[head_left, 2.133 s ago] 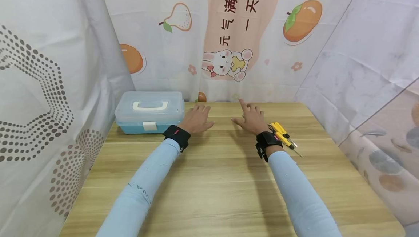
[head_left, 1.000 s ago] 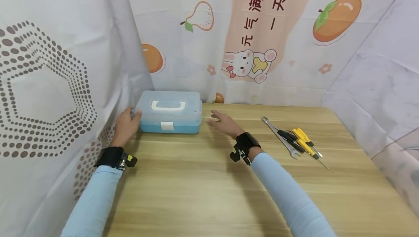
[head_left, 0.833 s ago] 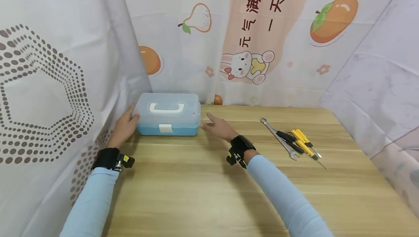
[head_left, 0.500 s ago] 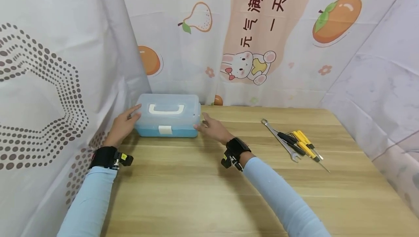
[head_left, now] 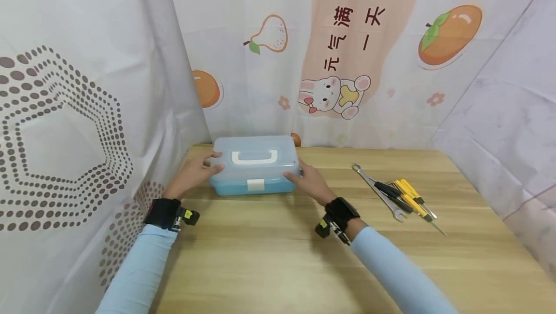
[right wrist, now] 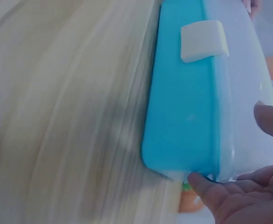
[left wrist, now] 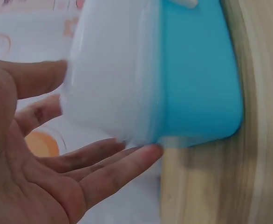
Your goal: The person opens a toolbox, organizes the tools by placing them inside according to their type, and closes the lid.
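Note:
A toolbox point(head_left: 273, 171) with a blue base, a cloudy clear lid, a white handle point(head_left: 254, 158) and a white latch point(head_left: 256, 184) sits near the back of the table, its lid down. My left hand point(head_left: 195, 171) grips its left end, thumb at the lid and the other fingers along the end wall, as the left wrist view also shows. Opposite, my right hand point(head_left: 313, 181) grips the right end; its thumb is by the lid's front corner. In the right wrist view, fingertips touch the end of the blue base point(right wrist: 183, 112).
To the right on the wooden table point(head_left: 260, 256) lie a combination wrench point(head_left: 379, 192) and several screwdrivers with yellow point(head_left: 408, 191) and black point(head_left: 393, 194) handles. Printed curtains point(head_left: 243, 87) hang close behind and at both sides.
My hands have gone from over the table's back middle to the toolbox's two ends. Since half a second ago, the toolbox has shifted right, away from the left curtain, with both hands on it.

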Demonstrator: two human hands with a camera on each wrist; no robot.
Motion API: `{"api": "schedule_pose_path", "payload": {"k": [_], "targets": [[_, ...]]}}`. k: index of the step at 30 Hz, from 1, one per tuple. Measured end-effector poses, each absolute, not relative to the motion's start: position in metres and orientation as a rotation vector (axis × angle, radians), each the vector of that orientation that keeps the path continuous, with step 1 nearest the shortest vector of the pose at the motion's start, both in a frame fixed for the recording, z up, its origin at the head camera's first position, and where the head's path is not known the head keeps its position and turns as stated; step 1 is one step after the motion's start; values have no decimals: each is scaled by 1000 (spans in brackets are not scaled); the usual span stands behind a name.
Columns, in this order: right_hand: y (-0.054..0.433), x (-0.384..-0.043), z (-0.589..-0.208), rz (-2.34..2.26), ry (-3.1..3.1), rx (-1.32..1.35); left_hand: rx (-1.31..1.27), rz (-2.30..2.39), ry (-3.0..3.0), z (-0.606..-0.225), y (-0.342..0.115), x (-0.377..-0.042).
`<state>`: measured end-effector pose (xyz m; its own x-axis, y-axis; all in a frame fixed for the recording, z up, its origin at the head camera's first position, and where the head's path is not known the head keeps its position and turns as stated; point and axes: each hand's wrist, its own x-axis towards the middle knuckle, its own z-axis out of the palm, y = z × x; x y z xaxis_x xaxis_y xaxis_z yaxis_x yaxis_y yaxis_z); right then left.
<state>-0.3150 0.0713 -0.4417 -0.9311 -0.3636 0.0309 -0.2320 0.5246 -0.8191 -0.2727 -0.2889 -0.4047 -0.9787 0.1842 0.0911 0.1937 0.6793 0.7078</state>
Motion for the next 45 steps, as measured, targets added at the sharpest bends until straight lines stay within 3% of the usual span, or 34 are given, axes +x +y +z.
{"api": "schedule_pose_path", "payload": {"k": [9, 14, 32, 38, 45], "targets": [[174, -265, -444, -1324, 2632, -399, -529, -1220, -2922, -412, -204, -267], [206, -243, -443, -1249, 2671, -335, -650, -1193, -2912, -411, -178, -264], [211, -210, -444, -1336, 2726, -395, -603, -1224, -2875, -414, -177, -232], [214, -197, -444, -1240, 2730, -204, -700, -1142, -2821, -420, -176, -233], [205, -188, -455, -1422, 2258, -187, -811, -1059, -2822, -428, -164, -240]]}}
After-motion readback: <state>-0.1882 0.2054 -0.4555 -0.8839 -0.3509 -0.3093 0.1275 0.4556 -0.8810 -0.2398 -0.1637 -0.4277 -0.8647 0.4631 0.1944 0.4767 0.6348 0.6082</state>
